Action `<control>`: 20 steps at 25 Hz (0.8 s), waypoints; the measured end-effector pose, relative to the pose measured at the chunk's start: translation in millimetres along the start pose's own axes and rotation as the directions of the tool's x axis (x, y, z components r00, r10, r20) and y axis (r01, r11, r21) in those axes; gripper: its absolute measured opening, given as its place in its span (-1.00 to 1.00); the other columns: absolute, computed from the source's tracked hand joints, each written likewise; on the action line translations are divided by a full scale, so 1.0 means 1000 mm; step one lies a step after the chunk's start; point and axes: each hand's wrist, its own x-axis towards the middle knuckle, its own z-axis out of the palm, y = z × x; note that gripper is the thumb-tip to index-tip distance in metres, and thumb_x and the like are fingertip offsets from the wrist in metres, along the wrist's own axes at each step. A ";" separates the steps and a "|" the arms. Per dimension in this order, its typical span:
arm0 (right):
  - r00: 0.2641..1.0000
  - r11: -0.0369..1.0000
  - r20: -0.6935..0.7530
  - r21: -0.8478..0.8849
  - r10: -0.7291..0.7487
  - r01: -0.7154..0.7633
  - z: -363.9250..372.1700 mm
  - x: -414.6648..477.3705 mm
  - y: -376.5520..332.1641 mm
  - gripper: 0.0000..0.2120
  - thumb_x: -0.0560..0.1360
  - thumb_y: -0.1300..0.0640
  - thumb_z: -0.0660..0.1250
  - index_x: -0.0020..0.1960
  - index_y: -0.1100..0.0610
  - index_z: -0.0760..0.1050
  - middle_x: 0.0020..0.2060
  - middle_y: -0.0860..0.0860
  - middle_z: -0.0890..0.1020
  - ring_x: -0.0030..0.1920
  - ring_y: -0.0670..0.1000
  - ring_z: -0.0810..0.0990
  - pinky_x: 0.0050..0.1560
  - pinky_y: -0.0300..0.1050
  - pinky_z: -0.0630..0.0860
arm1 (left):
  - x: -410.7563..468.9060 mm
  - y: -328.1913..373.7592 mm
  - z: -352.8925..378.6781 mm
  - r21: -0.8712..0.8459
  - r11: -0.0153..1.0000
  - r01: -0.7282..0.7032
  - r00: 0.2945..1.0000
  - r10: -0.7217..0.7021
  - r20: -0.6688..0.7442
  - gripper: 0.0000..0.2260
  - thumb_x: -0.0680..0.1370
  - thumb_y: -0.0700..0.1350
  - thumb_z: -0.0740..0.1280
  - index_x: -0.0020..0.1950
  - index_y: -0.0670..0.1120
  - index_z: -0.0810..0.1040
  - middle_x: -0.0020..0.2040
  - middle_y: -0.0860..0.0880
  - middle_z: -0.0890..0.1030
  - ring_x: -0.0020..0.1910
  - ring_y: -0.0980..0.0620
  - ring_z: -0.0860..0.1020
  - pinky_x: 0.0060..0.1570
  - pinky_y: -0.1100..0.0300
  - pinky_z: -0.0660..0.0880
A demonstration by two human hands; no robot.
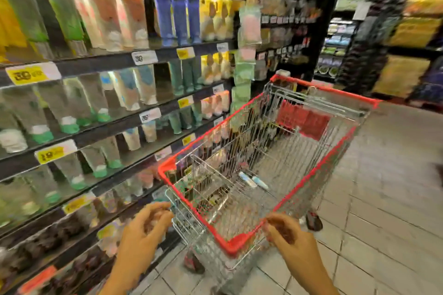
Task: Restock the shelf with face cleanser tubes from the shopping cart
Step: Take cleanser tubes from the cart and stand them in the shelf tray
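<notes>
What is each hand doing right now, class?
Left hand: loosely curled, empty, beside the shopping cart.
Right hand: loosely curled, empty, beside it too.

Bare wire metal is gleaming on the shopping cart [275, 151], red plastic trimming its rim; glossy plastic tubes [254, 181] are lying inside; pale floor tiles [383, 211] are looking smooth.
</notes>
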 end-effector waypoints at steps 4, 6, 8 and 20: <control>0.997 0.995 0.026 -0.074 -0.066 0.068 -0.062 0.031 0.013 -0.79 0.49 0.14 0.37 -0.08 -0.19 0.59 -0.18 -0.10 0.66 -0.17 -0.11 0.62 -0.13 -0.24 0.57 | 0.021 0.011 0.069 0.009 1.000 -0.013 0.999 0.013 0.053 -0.87 0.51 -0.16 0.37 0.00 0.03 0.59 -0.16 -0.02 0.69 -0.21 0.07 0.63 -0.24 0.36 0.53; 0.996 0.992 0.000 -0.094 -0.084 0.084 -0.081 0.055 0.020 -0.81 0.48 0.12 0.39 -0.06 -0.20 0.58 -0.18 -0.14 0.65 -0.16 -0.15 0.59 -0.17 -0.33 0.52 | 0.041 0.013 0.095 0.031 0.999 -0.021 0.999 0.019 0.051 -0.89 0.51 -0.12 0.37 0.00 0.06 0.60 -0.13 0.00 0.68 -0.18 0.07 0.63 -0.18 0.28 0.55; 0.997 0.990 -0.010 -0.115 -0.083 0.081 -0.094 0.087 0.029 -0.85 0.48 0.10 0.39 -0.05 -0.16 0.58 -0.19 -0.13 0.64 -0.16 -0.13 0.59 -0.15 -0.30 0.54 | 0.066 0.012 0.122 0.062 0.997 -0.033 0.998 0.030 0.062 -0.88 0.50 -0.10 0.37 0.01 0.08 0.59 -0.12 -0.02 0.68 -0.17 0.07 0.63 -0.13 0.17 0.58; 0.993 0.952 0.117 -0.303 0.002 0.034 -0.144 0.354 0.070 -0.87 0.53 0.12 0.30 0.03 -0.07 0.51 -0.14 0.01 0.62 -0.13 0.03 0.60 -0.07 -0.06 0.57 | 0.271 -0.006 0.265 0.100 0.991 0.094 0.991 -0.103 0.087 -0.88 0.52 -0.13 0.36 0.00 0.08 0.56 -0.14 -0.04 0.65 -0.15 0.03 0.62 -0.17 0.27 0.58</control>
